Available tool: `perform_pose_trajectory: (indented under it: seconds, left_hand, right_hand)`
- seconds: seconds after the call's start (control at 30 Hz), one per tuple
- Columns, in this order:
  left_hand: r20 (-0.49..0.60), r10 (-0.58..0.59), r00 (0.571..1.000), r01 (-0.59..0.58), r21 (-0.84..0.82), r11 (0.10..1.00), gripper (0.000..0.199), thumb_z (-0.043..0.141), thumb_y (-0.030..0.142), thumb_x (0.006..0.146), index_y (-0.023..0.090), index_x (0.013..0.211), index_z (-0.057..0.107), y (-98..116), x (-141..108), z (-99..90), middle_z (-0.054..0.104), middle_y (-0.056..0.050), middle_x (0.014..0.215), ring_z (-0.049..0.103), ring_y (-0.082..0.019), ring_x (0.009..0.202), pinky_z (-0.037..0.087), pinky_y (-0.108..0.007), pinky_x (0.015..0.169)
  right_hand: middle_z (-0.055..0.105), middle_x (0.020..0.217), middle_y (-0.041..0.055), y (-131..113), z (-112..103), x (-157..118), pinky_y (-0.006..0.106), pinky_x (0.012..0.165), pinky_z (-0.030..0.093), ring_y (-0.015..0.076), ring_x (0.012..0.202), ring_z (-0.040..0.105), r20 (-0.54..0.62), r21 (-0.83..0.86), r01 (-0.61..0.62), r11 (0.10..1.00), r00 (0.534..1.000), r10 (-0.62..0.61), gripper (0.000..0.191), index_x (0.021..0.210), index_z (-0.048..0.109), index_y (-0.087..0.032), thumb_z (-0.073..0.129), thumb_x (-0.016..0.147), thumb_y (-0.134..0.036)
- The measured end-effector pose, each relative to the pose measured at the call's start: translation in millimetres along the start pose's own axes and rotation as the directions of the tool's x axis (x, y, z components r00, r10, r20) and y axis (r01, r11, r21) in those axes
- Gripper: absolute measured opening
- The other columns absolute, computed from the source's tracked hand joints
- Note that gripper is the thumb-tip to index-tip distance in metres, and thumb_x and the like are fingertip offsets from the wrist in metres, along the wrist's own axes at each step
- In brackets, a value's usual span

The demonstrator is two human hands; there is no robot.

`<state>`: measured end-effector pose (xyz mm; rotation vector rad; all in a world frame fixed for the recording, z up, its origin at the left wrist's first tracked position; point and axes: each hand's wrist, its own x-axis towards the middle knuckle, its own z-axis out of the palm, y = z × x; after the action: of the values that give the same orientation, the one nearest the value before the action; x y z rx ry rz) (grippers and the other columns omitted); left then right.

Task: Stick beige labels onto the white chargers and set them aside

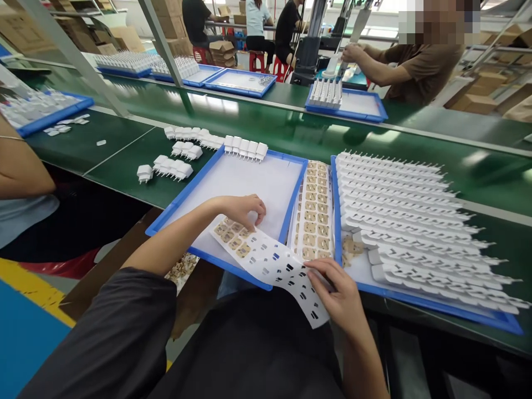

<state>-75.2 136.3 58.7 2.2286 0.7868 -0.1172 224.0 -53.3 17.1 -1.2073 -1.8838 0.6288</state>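
A white sticker sheet (266,260) with tan square pieces at its left end and small cut-outs along the rest spans between my hands. My right hand (338,288) pinches its right part between thumb and fingers. Over the sheet's left end is my left hand (245,210), fingers curled together; whatever they hold is too small to make out. Beneath lies a blue-rimmed tray (193,177) with a white lining and a row of white plug adapters (245,148) at its back edge. Beside it, more sheets with tan pieces (316,210) lie stacked.
A blue tray (440,310) packed with rows of white adapters sits at the right. Loose adapters (172,166) lie on the green belt (120,152) at the left. Other people work across the belt and at the left edge; a metal post (78,58) slants at the left.
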Motion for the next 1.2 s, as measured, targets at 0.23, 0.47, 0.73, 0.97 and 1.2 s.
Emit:
perform_pose_trajectory:
  seconds: [0.23, 0.47, 0.73, 0.97, 1.2]
  left_hand:
    - [-0.055, -0.080, 0.995, 0.082, 0.045, 0.996, 0.044, 0.076, 0.040, 0.078, 0.027, 0.119, 0.069, 13.7, -14.7, 13.6, 0.068, -0.006, 0.127, 0.058, -0.029, 0.125, 0.046, -0.034, 0.102]
    - [-0.110, -0.050, 0.993, 0.069, 0.173, 0.983, 0.059, 0.071, 0.041, 0.085, 0.027, 0.141, 0.056, 11.8, -26.9, 52.2, 0.034, -0.014, 0.163, 0.028, -0.037, 0.151, 0.033, -0.048, 0.118]
    - [-0.107, 0.018, 0.994, -0.009, 0.089, 0.996, 0.011, 0.069, 0.032, 0.085, 0.023, 0.090, 0.073, 8.5, -22.8, 42.2, 0.063, -0.007, 0.139, 0.045, -0.031, 0.140, 0.036, -0.040, 0.116]
    - [0.283, -0.137, 0.949, 0.209, -0.245, 0.947, 0.053, 0.083, 0.042, 0.066, 0.029, 0.115, 0.068, 16.8, -30.1, 24.5, 0.079, 0.002, 0.095, 0.070, -0.019, 0.077, 0.049, -0.023, 0.062]
    - [0.371, 0.072, 0.926, 0.150, -0.537, 0.830, 0.049, 0.085, 0.040, 0.069, 0.026, 0.112, 0.066, 15.8, -15.6, 32.5, 0.078, 0.002, 0.092, 0.071, -0.018, 0.077, 0.054, -0.023, 0.063]
  right_hand:
    - [0.070, 0.103, 0.0076, 3.3, -16.1, -24.6, 0.032, 0.077, 0.061, 0.0216, 0.092, 0.071, 0.056, -0.138, -0.049, 0.989, 0.997, 0.057, 0.014, 0.105, 0.072, -0.025, 0.061, 0.097, -0.028]
    - [0.072, 0.103, 0.0083, -20.2, 9.2, -9.2, 0.043, 0.085, 0.058, 0.0249, 0.095, 0.068, -0.050, -0.315, 0.089, 0.945, 0.993, -0.110, 0.011, 0.101, 0.072, -0.025, 0.062, 0.096, -0.027]
    - [0.073, 0.125, 0.0104, -28.4, 60.6, 8.5, 0.049, 0.099, 0.053, 0.0271, 0.119, 0.065, 0.288, -0.248, 0.352, 0.902, 0.916, -0.278, 0.021, 0.117, 0.068, -0.022, 0.058, 0.098, -0.021]
    - [0.075, 0.115, 0.0080, -22.6, 54.3, -3.8, 0.044, 0.095, 0.052, 0.0248, 0.113, 0.067, 0.218, -0.235, 0.297, 0.925, 0.944, -0.248, 0.016, 0.110, 0.070, -0.025, 0.060, 0.097, -0.022]
    - [0.075, 0.092, 0.0058, -38.5, 70.8, 14.9, 0.036, 0.079, 0.052, 0.0200, 0.084, 0.068, 0.035, -0.205, 0.282, 0.937, 0.959, -0.281, 0.017, 0.111, 0.070, -0.021, 0.059, 0.098, -0.020]
